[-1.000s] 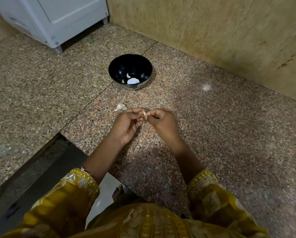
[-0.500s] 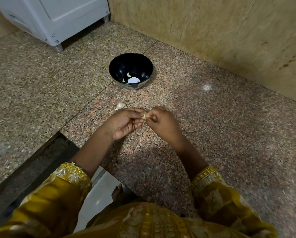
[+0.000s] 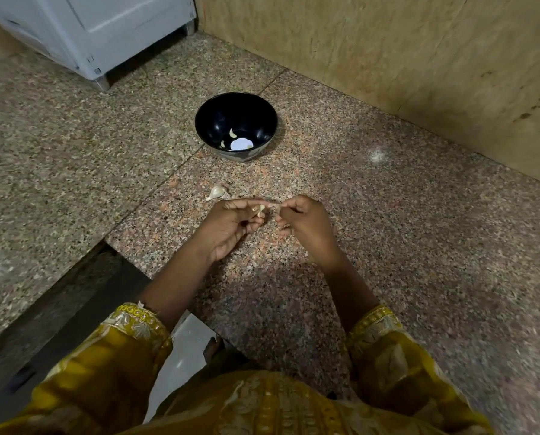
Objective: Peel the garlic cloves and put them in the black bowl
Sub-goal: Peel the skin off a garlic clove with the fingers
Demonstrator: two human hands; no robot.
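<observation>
A small garlic clove (image 3: pixel 261 210) is pinched in the fingertips of my left hand (image 3: pixel 231 226), low over the speckled granite floor. My right hand (image 3: pixel 303 221) is just to its right and pinches a thin strip of skin (image 3: pixel 273 205) that stretches away from the clove. The black bowl (image 3: pixel 206 120) stands on the floor beyond my hands, with a few peeled cloves (image 3: pixel 232 133) and a bright reflection at its bottom. One unpeeled clove (image 3: pixel 217 193) lies on the floor just beyond my left hand.
A white appliance (image 3: pixel 105 29) on short legs stands at the back left. A tan stone wall (image 3: pixel 387 58) runs along the back right. A dark recessed step (image 3: pixel 58 309) drops away at the lower left. My yellow sleeves fill the bottom of the view.
My hands have drawn slightly apart, and a strip of skin now stretches from the clove toward my right hand. The bowl and the loose clove have not moved.
</observation>
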